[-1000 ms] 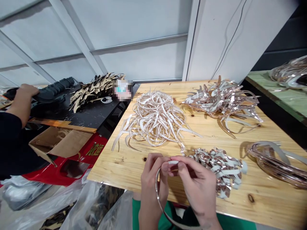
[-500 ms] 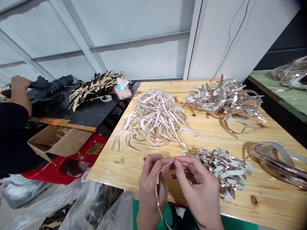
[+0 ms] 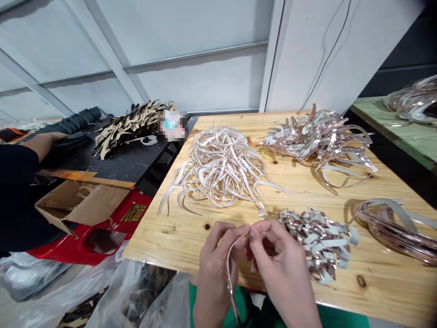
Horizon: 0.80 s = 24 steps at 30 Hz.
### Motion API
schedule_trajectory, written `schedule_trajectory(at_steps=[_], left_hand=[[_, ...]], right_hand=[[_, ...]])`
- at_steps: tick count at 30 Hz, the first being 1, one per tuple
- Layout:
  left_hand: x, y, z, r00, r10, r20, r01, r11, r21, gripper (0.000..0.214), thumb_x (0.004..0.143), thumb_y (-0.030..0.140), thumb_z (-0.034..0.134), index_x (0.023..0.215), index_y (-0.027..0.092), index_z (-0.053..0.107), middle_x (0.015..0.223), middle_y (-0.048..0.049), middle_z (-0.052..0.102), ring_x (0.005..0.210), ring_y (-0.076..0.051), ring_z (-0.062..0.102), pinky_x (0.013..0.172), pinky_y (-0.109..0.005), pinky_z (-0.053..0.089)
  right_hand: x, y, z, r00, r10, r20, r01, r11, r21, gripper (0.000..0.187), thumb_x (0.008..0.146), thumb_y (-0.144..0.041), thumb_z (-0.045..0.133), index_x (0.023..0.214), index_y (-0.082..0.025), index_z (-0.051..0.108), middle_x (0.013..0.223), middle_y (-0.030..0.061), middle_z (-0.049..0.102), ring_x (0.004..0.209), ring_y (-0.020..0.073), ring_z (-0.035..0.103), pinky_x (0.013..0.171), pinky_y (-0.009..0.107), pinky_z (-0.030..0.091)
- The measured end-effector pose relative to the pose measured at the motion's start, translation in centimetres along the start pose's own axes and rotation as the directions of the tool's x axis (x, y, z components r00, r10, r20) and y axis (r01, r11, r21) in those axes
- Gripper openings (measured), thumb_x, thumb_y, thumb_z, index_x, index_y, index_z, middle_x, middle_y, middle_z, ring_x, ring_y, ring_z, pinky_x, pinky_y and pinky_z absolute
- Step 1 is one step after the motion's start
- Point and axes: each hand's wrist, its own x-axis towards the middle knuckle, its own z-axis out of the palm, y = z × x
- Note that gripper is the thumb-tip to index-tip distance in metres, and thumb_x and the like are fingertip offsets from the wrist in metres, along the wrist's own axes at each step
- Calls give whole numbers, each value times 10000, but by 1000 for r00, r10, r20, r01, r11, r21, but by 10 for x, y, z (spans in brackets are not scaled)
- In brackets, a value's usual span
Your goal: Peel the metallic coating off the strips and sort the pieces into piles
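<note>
My left hand [image 3: 218, 264] pinches one end of a narrow shiny rose-gold strip [image 3: 229, 278], which curves down over the front of the hand toward my lap. Against it, fingertips meeting, my right hand [image 3: 278, 264] is closed in a pinch at the same strip end; the very tip is hidden between the fingers. Just right of my right hand lies a heap of short curled rose-gold and white pieces [image 3: 322, 241]. Beyond both hands sits a loose pile of long thin strips [image 3: 225, 168].
More strips are heaped at the table's back right [image 3: 317, 141], and a looped bundle [image 3: 392, 228] lies at the right edge. On the left, a co-worker's hand [image 3: 48, 141] rests by dark stacked pieces [image 3: 75, 123]. An open carton [image 3: 99, 205] stands below that black table.
Both my hands stay together at the strip end, with slight finger movement; the hanging strip has shifted a little right. The co-worker's hand has lowered onto the dark pieces.
</note>
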Motion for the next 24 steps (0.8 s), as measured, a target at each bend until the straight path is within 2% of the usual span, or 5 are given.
schedule_trajectory(at_steps=[6, 10, 13, 15, 24], left_hand=[[7, 15, -3, 992, -123, -20, 123, 992, 24, 308, 1099, 123, 461, 967, 220, 722, 862, -25, 661, 809, -169, 636, 725, -245, 494], [10, 16, 0, 985, -149, -88, 155, 986, 55, 358, 1102, 138, 437, 824, 224, 647, 761, 1, 600, 721, -169, 593, 698, -255, 456], [8, 8, 1, 982, -151, -110, 157, 986, 52, 331, 1112, 177, 435, 894, 223, 679, 791, -5, 620, 741, -176, 614, 698, -261, 457], [6, 3, 0, 982, -152, -109, 159, 985, 59, 307, 1115, 200, 446, 946, 224, 701, 838, -17, 647, 779, -185, 635, 708, -267, 467], [2, 3, 0, 999, -23, 24, 20, 995, 100, 228, 1109, 188, 493, 1123, 229, 717, 928, -47, 647, 876, -208, 613, 809, -305, 506]], right_hand=[[0, 10, 9, 982, -148, -120, 124, 974, -191, 123, 969, -300, 626, 867, -232, 635, 705, -25, 694, 593, 140, 637, 595, 228, 486], [3, 14, 9, 989, -106, -101, 99, 993, -71, 183, 1003, -379, 632, 903, -231, 668, 695, -14, 690, 573, 147, 637, 543, 224, 505], [6, 16, 6, 999, 8, 37, -14, 989, 149, 318, 1037, -502, 599, 1093, -211, 716, 780, 44, 754, 605, 191, 694, 466, 238, 550], [7, 16, 4, 997, 18, 76, -31, 983, 184, 356, 1029, -520, 620, 1125, -198, 736, 811, 66, 784, 566, 189, 692, 456, 246, 567], [0, 9, 16, 986, -104, -129, 109, 994, 32, 199, 1004, -358, 654, 871, -219, 707, 710, 0, 734, 572, 142, 675, 569, 215, 537]])
